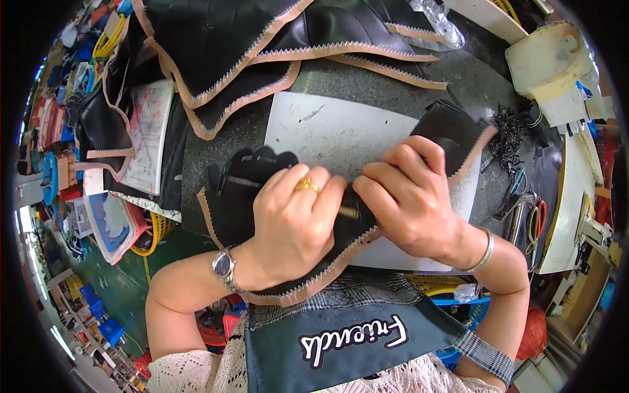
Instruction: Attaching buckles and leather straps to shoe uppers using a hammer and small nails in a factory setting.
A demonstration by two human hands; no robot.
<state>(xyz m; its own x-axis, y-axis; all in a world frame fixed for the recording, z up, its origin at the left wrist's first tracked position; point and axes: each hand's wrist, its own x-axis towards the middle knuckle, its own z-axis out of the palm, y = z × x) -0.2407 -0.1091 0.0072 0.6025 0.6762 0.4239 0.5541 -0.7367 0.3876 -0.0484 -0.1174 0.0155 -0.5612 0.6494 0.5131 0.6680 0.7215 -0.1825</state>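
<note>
A black leather piece with a zigzag-stitched tan edge spans both my hands in front of my apron. My left hand, with a ring and a wristwatch, is closed on its left part, beside a scalloped flap. Closed fingers of my right hand grip the same piece close by, knuckles up, and its far end sticks out beyond them. Between the hands shows a small brownish tip; I cannot make out what it belongs to. My fingertips are mostly hidden.
A white sheet lies on the dark worktable. More black leather pieces are spread at the back. Scissors and dark thread scraps lie at the right, below a whitish container. A tray stands left.
</note>
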